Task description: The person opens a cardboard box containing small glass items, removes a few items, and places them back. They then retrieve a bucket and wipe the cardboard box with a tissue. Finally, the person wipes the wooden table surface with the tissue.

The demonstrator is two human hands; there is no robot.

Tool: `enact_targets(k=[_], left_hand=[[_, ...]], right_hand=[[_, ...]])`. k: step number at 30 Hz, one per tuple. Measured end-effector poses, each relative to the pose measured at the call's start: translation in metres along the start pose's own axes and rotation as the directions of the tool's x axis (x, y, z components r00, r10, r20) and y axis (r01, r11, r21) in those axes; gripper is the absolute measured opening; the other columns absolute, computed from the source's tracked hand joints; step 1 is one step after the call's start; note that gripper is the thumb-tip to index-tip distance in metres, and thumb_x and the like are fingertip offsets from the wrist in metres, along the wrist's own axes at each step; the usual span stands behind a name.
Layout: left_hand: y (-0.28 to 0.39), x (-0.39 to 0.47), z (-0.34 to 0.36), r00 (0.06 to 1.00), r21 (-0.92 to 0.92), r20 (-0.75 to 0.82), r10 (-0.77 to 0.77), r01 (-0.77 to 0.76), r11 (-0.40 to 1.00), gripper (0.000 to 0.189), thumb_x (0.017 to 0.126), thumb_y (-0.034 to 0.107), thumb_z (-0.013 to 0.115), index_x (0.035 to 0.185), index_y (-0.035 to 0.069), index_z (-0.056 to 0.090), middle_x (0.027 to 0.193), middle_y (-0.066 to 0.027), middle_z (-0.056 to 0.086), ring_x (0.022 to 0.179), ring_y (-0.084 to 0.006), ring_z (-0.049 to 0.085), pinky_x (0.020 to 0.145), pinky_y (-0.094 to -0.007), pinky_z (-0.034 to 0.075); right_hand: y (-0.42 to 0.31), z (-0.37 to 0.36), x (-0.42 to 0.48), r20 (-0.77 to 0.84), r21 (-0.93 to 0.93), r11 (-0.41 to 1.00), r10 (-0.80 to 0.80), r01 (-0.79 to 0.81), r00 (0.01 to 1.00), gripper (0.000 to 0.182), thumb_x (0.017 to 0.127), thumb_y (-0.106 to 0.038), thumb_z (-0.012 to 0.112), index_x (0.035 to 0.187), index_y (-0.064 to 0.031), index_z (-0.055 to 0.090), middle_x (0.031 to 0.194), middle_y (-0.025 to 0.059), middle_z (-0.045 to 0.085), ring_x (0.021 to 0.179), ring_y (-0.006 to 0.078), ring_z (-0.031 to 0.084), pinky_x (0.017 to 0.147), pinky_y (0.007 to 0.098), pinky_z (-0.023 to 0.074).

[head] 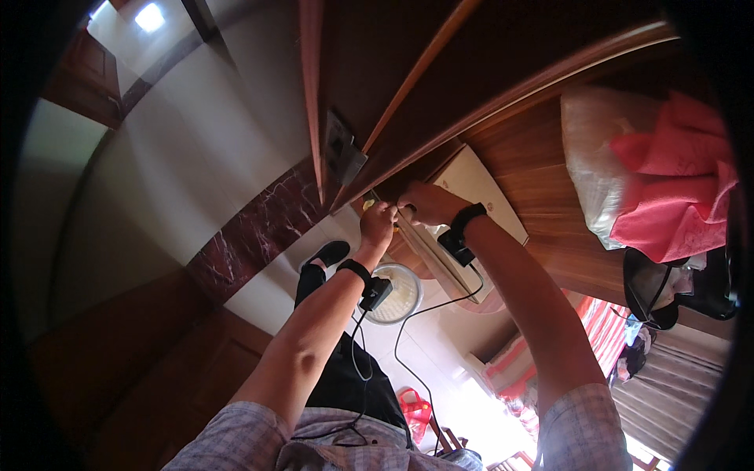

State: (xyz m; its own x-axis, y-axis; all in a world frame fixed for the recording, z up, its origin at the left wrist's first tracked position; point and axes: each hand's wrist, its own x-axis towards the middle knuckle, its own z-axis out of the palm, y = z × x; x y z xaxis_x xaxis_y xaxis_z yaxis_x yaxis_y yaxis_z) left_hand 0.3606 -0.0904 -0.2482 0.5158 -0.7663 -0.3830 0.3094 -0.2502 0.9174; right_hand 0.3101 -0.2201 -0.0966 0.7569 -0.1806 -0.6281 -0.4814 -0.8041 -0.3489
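My left hand (378,228) is up at the front end of a long pale edge, its fingers curled in. A small yellow thing (368,205) shows just behind it; what the fingers pinch is too small to tell. Close by on the right, my right hand (437,204) curls over the same end of a pale flat box or board (486,191). Whether it grips that edge is hidden by the hand. The long pale edge (435,259) runs from between the hands toward me. Each wrist wears a black strap with a small black device (376,293) and a cable.
A wood-grain surface (524,188) bears a white plastic bag (592,171), a pink-red cloth (677,176) and a black item (648,288). Dark wooden panels (365,65) with a metal fitting (344,150) rise ahead. Below stand a round container (419,297) and a red bag-like item (416,409).
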Motion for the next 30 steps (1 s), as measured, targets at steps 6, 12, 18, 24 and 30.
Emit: enact_targets(k=[6,12,18,24,30], left_hand=[[-0.042,0.017,-0.033,0.951,0.152,-0.166,0.262,-0.238,0.959,0.017,0.095,0.015,0.058,0.103,0.004,0.069,0.078,-0.0044,0.066,0.071,-0.0117,0.059,0.068,-0.0268,0.048],[0.024,-0.015,-0.017,0.950,0.325,-0.112,0.292,-0.242,0.914,0.016,0.094,0.013,0.053,0.100,0.004,0.066,0.094,-0.0197,0.067,0.094,-0.0394,0.062,0.078,-0.0438,0.050],[0.022,-0.012,-0.026,0.875,0.512,-0.015,0.485,-0.410,0.755,0.022,0.088,0.001,0.054,0.108,0.006,0.064,0.096,-0.0183,0.067,0.090,-0.0382,0.064,0.075,-0.0446,0.052],[0.017,-0.011,-0.026,0.879,0.538,-0.009,0.477,-0.397,0.743,0.023,0.085,-0.002,0.053,0.105,0.007,0.063,0.094,-0.0189,0.066,0.089,-0.0401,0.063,0.073,-0.0460,0.052],[0.009,-0.006,-0.023,0.872,0.529,-0.023,0.490,-0.405,0.746,0.025,0.083,-0.002,0.053,0.104,0.007,0.063,0.092,-0.0173,0.067,0.089,-0.0394,0.064,0.073,-0.0455,0.052]], right_hand=[[-0.034,-0.026,0.032,0.081,-0.047,0.988,-0.145,0.150,0.986,0.037,0.074,-0.009,0.073,0.111,-0.0057,0.068,0.102,0.0173,0.065,0.102,0.0357,0.061,0.088,0.0425,0.0496],[-0.014,-0.025,0.025,0.129,0.000,0.991,-0.130,0.131,0.983,0.036,0.074,-0.010,0.073,0.109,-0.0033,0.067,0.097,0.0185,0.067,0.096,0.0354,0.063,0.084,0.0427,0.0504],[-0.011,-0.021,0.026,0.056,-0.034,0.979,-0.200,0.202,0.978,0.037,0.073,-0.010,0.073,0.108,-0.0024,0.067,0.094,0.0180,0.067,0.093,0.0344,0.064,0.082,0.0425,0.0504],[-0.016,-0.021,0.022,0.041,-0.062,0.983,-0.172,0.175,0.984,0.032,0.076,-0.015,0.069,0.107,-0.0054,0.068,0.098,0.0178,0.066,0.097,0.0360,0.063,0.084,0.0443,0.0508],[-0.015,-0.016,0.034,0.120,-0.107,0.978,-0.167,0.180,0.979,0.032,0.075,-0.014,0.070,0.105,-0.0058,0.069,0.094,0.0180,0.067,0.094,0.0367,0.063,0.082,0.0447,0.0509]])
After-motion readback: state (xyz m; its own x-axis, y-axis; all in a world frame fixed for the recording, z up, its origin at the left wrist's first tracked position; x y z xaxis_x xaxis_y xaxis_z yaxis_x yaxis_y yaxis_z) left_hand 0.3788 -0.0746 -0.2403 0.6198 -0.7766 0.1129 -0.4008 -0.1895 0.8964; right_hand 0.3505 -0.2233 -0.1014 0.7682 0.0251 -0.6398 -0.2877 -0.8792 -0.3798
